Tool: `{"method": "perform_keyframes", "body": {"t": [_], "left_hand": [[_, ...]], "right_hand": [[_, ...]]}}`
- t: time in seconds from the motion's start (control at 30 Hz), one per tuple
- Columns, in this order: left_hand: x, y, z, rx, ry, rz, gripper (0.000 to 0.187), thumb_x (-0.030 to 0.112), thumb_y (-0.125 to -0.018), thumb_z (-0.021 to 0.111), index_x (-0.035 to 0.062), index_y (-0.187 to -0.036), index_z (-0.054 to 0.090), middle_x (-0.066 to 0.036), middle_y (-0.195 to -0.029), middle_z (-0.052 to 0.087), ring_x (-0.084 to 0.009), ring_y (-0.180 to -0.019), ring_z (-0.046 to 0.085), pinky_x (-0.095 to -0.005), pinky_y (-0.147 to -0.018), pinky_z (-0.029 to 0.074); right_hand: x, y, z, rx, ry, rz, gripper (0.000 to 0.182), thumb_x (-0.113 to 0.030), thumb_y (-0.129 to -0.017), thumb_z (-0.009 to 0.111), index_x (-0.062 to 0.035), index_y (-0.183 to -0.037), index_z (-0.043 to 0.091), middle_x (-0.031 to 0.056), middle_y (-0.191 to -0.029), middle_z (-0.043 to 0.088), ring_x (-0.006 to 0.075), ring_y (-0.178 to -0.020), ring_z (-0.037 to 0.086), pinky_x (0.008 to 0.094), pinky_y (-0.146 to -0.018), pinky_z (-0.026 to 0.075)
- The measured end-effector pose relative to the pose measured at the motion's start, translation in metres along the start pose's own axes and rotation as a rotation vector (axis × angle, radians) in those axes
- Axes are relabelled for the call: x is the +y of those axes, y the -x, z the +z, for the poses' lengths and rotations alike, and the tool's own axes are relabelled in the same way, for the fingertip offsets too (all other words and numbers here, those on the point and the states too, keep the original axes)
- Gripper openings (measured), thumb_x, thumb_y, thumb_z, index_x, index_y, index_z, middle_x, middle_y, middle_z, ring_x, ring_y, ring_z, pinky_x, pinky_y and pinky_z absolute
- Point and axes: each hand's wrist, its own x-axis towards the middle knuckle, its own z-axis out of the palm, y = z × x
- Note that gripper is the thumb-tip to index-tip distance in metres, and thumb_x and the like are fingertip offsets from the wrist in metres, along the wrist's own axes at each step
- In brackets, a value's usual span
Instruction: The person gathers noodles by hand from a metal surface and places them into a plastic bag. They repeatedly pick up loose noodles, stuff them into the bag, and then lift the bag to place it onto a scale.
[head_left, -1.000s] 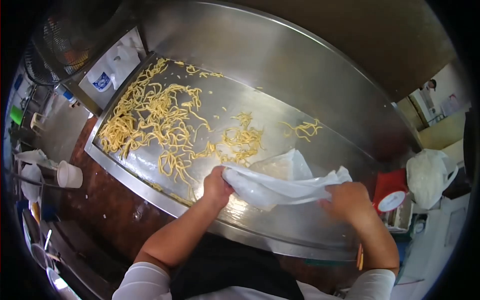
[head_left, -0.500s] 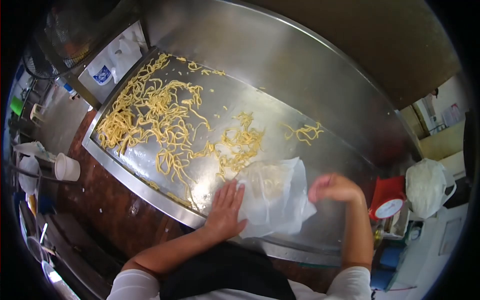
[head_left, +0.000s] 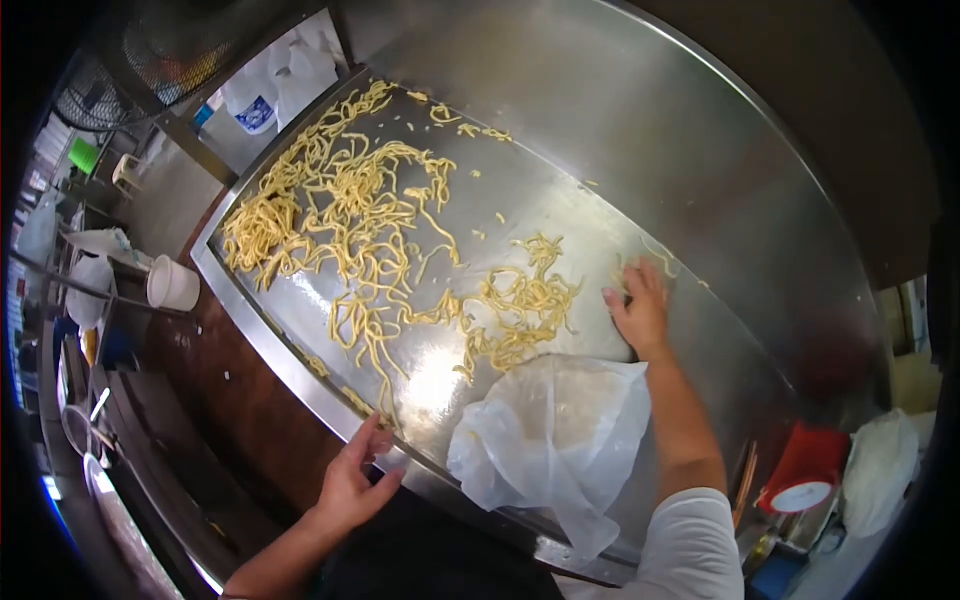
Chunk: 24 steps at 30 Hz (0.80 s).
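Yellow noodles (head_left: pixel 375 205) lie in a loose tangle over the left part of a steel work tray, with a smaller clump of noodles (head_left: pixel 520 305) near the middle. A translucent white plastic bag (head_left: pixel 560 430) rests at the tray's front edge, crumpled toward its lower end; neither hand is holding it. My right hand (head_left: pixel 643 308) reaches past the bag onto a few stray noodle strands, thumb apart from the fingers, partly covering them. By the front rim, left of the bag, my left hand (head_left: pixel 355 483) hovers with fingers apart and nothing in it.
The steel tray's rim (head_left: pixel 290 370) runs along the front, and a tall steel back wall (head_left: pixel 700 130) rises behind. A red scale (head_left: pixel 805 465) and a white bag (head_left: pixel 880 470) stand at right. At left are a white bucket (head_left: pixel 172 284) and a fan (head_left: pixel 120 65).
My left hand has left the plastic bag and moved left to the rim. My right hand has moved forward to the stray noodles. The bag has shifted and crumpled; the view has turned slightly.
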Motion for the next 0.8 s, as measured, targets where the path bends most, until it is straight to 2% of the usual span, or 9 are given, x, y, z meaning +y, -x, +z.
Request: {"method": "perform_keyframes", "body": {"t": [0.03,0.13,0.17,0.23,0.4,0.5,0.57,0.63,0.8], "left_hand": [[0.001,0.002,0.004,0.030,0.041,0.005,0.074,0.016,-0.079,0.076,0.0036,-0.143,0.040,-0.016,-0.122,0.062,-0.0239,-0.104,0.065,-0.0344,-0.090,0.051],[-0.005,-0.002,0.010,-0.090,-0.125,0.095,0.059,0.017,-0.080,0.075,0.0053,-0.133,0.053,-0.015,-0.117,0.065,-0.0224,-0.098,0.067,-0.0330,-0.087,0.053],[0.023,-0.006,0.009,-0.136,-0.185,0.082,0.055,0.015,-0.080,0.076,0.0018,-0.130,0.055,-0.009,-0.106,0.068,-0.0166,-0.096,0.063,-0.0307,-0.079,0.053],[0.027,-0.010,0.013,-0.188,-0.180,0.116,0.054,0.016,-0.080,0.076,0.0019,-0.128,0.056,-0.009,-0.105,0.068,-0.0170,-0.095,0.064,-0.0306,-0.079,0.053],[0.037,-0.025,0.031,-0.217,-0.343,0.119,0.070,0.030,-0.075,0.083,0.0025,-0.131,0.052,-0.012,-0.099,0.067,-0.0227,-0.091,0.066,-0.0323,-0.079,0.053],[0.027,-0.036,0.059,-0.092,-0.422,0.350,0.081,0.041,-0.074,0.081,0.0019,-0.135,0.044,-0.015,-0.097,0.066,-0.0312,-0.092,0.066,-0.0411,-0.079,0.053],[0.027,-0.044,0.079,-0.047,-0.455,0.420,0.078,0.040,-0.077,0.078,0.0012,-0.134,0.043,-0.018,-0.098,0.066,-0.0349,-0.092,0.066,-0.0449,-0.078,0.053],[0.028,-0.049,0.091,-0.274,-0.440,0.147,0.063,0.032,-0.081,0.071,0.0014,-0.130,0.045,-0.022,-0.101,0.065,-0.0412,-0.092,0.064,-0.0493,-0.079,0.051],[-0.003,-0.035,0.096,-0.319,-0.214,0.226,0.045,0.018,-0.081,0.063,0.0021,-0.121,0.047,-0.025,-0.094,0.063,-0.0441,-0.091,0.062,-0.0514,-0.079,0.049]], "right_hand": [[-0.007,-0.005,0.004,0.112,-0.004,-0.073,0.034,-0.029,-0.082,0.070,-0.0080,-0.109,0.064,0.0170,-0.120,0.060,0.0362,-0.116,0.052,0.0460,-0.099,0.040],[0.007,-0.005,0.009,0.092,-0.027,-0.012,0.020,-0.023,-0.084,0.067,-0.0066,-0.095,0.064,0.0140,-0.099,0.062,0.0342,-0.096,0.057,0.0455,-0.085,0.045],[0.018,0.004,0.006,0.096,-0.014,-0.002,0.020,-0.023,-0.084,0.067,-0.0066,-0.095,0.064,0.0140,-0.099,0.062,0.0342,-0.096,0.057,0.0455,-0.085,0.045],[0.052,0.043,-0.014,0.208,0.137,0.188,0.013,-0.018,-0.086,0.065,-0.0057,-0.088,0.063,0.0132,-0.086,0.059,0.0351,-0.085,0.056,0.0461,-0.077,0.045],[0.112,0.161,-0.082,0.064,0.204,0.611,0.010,-0.012,-0.085,0.061,-0.0030,-0.088,0.063,0.0173,-0.093,0.061,0.0377,-0.091,0.058,0.0459,-0.079,0.046],[0.125,0.182,-0.108,-0.091,0.266,0.849,0.020,-0.008,-0.082,0.060,-0.0018,-0.102,0.065,0.0191,-0.103,0.064,0.0366,-0.100,0.060,0.0429,-0.088,0.048],[0.146,0.171,-0.109,0.037,0.299,0.650,0.027,-0.007,-0.082,0.061,-0.0020,-0.108,0.063,0.0200,-0.108,0.063,0.0365,-0.101,0.061,0.0420,-0.089,0.048],[0.125,0.142,-0.108,0.132,0.208,0.345,0.038,-0.005,-0.081,0.063,-0.0034,-0.119,0.060,0.0211,-0.116,0.062,0.0358,-0.104,0.062,0.0405,-0.090,0.050],[-0.106,0.049,-0.095,-0.189,-0.371,0.128,0.032,-0.009,-0.079,0.071,-0.0047,-0.111,0.065,0.0157,-0.106,0.067,0.0291,-0.098,0.066,0.0367,-0.085,0.052]]}}
